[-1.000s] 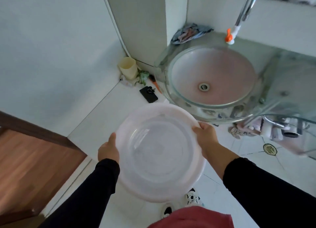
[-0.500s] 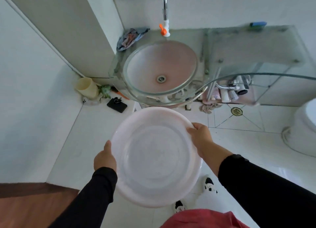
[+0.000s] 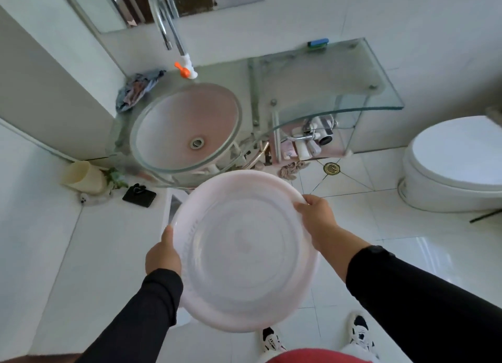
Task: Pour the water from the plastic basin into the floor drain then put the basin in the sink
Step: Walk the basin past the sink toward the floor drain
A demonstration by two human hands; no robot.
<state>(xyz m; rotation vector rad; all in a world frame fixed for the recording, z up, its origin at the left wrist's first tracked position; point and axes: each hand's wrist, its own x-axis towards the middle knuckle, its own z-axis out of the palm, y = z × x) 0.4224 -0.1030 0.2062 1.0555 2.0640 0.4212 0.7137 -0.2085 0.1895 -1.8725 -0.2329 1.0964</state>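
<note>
Plastic basin (image 3: 244, 256) held level between my hands, my left hand (image 3: 162, 255) clamped on its left rim, my right hand (image 3: 316, 220) gripping its far right rim, sink (image 3: 184, 126) beyond, floor drain (image 3: 331, 168) ahead to the right

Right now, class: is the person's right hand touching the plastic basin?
Touching. The head view shows the right hand gripping the plastic basin at its far right rim, fingers curled over the edge.
</note>
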